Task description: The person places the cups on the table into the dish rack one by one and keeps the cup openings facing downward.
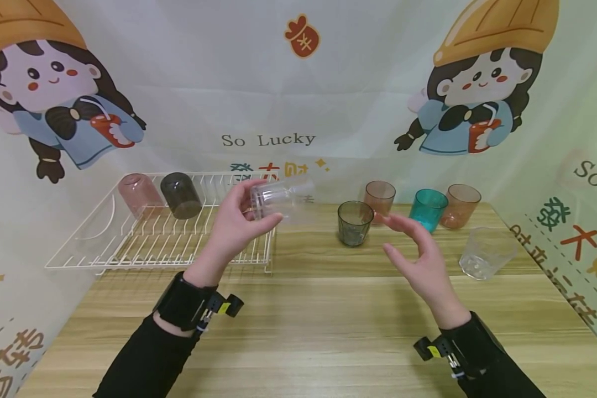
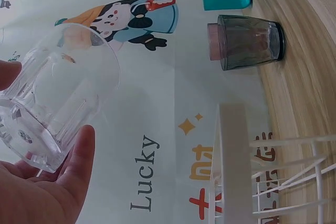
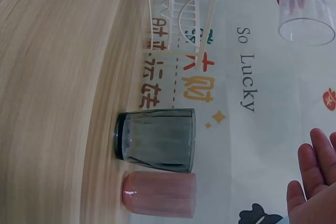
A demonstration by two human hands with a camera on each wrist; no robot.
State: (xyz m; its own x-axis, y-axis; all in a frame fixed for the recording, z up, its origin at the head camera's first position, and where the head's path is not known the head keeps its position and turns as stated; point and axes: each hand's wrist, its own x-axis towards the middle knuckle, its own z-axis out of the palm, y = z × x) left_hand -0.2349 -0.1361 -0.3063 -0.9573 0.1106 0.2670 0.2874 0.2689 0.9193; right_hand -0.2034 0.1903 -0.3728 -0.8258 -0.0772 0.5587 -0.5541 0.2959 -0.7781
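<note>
My left hand (image 1: 234, 221) grips a clear glass (image 1: 278, 200) near its base, tilted on its side with its mouth to the right, over the right end of the white dish rack (image 1: 199, 260). The left wrist view shows thumb and fingers round the lower part of this glass (image 2: 68, 87). My right hand (image 1: 423, 265) is held up with spread fingers and nothing in them, its fingertips close to a grey glass (image 1: 355, 224) in the head view. In the right wrist view that grey glass (image 3: 157, 139) stands apart from the right fingers (image 3: 312, 163).
A pink glass (image 1: 140, 193) and a dark grey glass (image 1: 181, 194) lean upside down in the rack. On the wooden table (image 1: 318, 331) stand a pinkish glass (image 1: 380, 194), a teal glass (image 1: 429, 210), an orange-pink glass (image 1: 460, 205) and another clear glass (image 1: 485, 254).
</note>
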